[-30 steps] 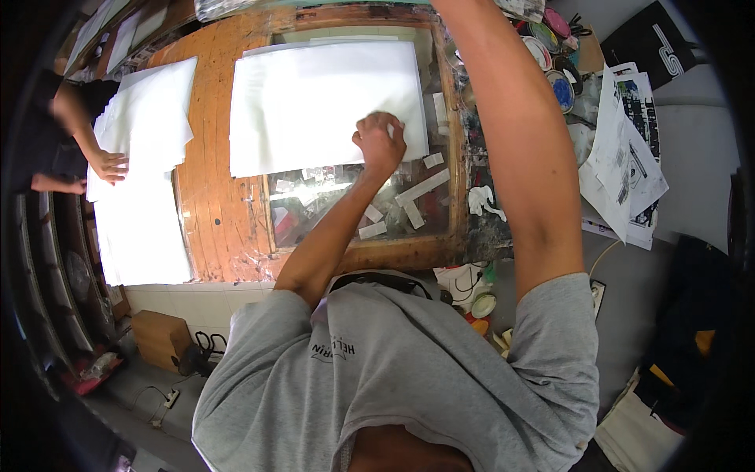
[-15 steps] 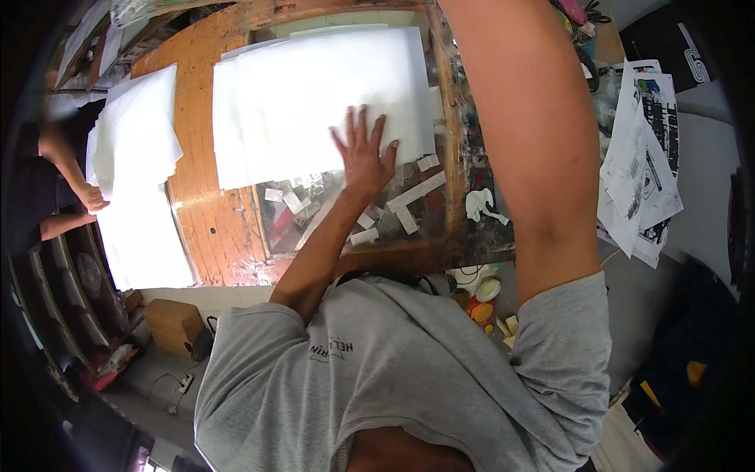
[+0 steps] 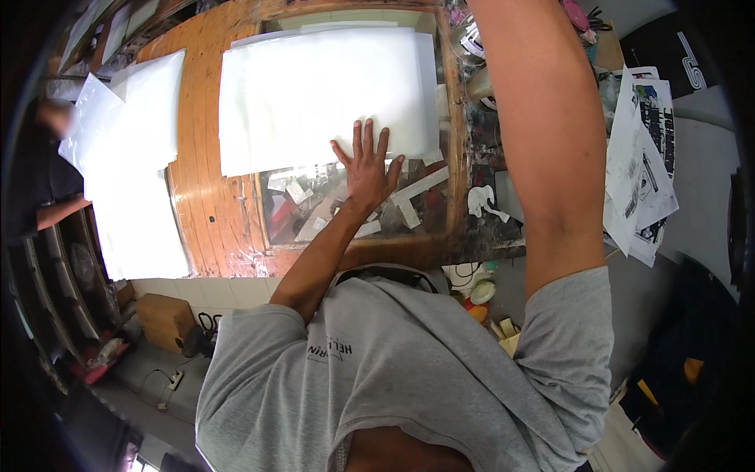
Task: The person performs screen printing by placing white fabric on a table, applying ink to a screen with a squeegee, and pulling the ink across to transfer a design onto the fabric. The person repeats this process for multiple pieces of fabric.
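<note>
Wooden table [image 3: 206, 197] bears white sheet [image 3: 314, 94]; left hand [image 3: 368, 169] splayed on its edge; right unseen.

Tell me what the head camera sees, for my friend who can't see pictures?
A person's left hand lies flat, fingers spread, on the near edge of a big white sheet on a glass-topped wooden table. Their right arm reaches up out of view. More white sheets lie to the left.

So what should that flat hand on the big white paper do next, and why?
Probably slide gently outward along the white sheet. The left hand lies open and flat on its near edge over the glass panel, as if smoothing it. The right hand is out of view.
</note>
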### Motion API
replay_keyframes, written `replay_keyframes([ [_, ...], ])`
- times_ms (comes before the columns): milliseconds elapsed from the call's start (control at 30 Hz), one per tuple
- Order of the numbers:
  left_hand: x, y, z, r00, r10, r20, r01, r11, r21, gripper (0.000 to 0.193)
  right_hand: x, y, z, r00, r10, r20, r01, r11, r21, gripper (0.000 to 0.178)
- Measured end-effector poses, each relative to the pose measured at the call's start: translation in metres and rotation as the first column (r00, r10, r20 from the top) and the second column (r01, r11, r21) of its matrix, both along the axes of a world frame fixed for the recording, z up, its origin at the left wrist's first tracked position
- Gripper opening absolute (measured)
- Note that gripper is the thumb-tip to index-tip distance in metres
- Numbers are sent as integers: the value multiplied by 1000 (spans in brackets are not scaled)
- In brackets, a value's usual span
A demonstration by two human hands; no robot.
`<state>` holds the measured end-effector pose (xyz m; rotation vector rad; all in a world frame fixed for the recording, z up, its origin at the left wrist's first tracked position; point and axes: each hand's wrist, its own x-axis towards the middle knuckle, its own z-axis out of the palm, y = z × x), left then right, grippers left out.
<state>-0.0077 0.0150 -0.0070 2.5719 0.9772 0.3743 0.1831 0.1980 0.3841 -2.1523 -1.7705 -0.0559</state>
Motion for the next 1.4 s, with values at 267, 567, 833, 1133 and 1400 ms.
replay_keyframes([
  [267, -19, 7, 46, 945, 39, 326, 54, 962, -269, 54, -19, -32, -14, 998, -19, -59, 17, 999, -27, 74],
  [567, -89, 25, 95, 387, 916, 103, 460, -96, -883, 43, -111, -166, -241, 991, 102, -84, -116, 976, -183, 35],
  [833, -81, 27, 46, 296, 932, -211, 290, -298, -910, 15, -143, -199, -315, 996, 79, -28, -82, 986, -147, 43],
  [1133, -82, 24, 37, 326, 932, -158, 219, -237, -947, 5, -90, -108, -340, 999, 34, 38, -33, 998, -45, 35],
  [1400, -89, 28, 28, 364, 914, -177, 212, -266, -940, 18, -19, -37, -310, 988, 40, -151, -85, 947, -308, 39],
])
